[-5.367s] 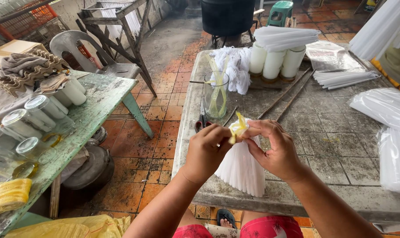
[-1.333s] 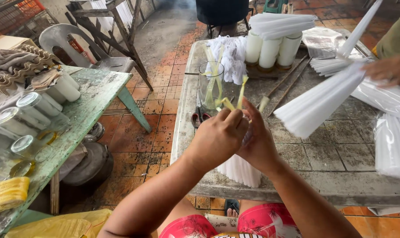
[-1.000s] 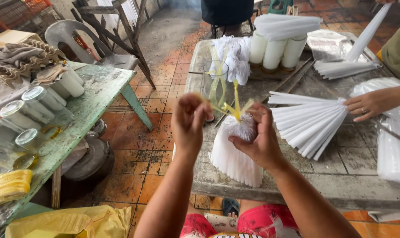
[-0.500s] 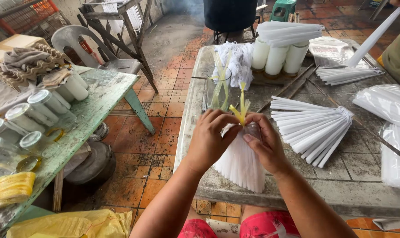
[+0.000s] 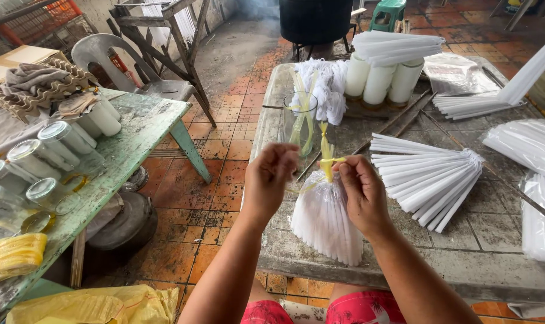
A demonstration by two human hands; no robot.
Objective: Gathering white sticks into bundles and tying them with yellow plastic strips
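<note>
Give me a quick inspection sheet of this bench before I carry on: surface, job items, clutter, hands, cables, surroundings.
Surface: grey, stained concrete table, worn at the edge.
Job's things: clear plastic bag of white sticks, neck bound by a yellow strip tie.
Clutter: fanned bundle of white sticks; glass jar of yellow strips; three white cylinders; white cloth.
Hands: left hand and right hand both pinch the tie at the bag's neck.
Cables: nothing seen.
Surroundings: green wooden table with lidded glass jars; grey plastic chair; orange tiled floor.
</note>
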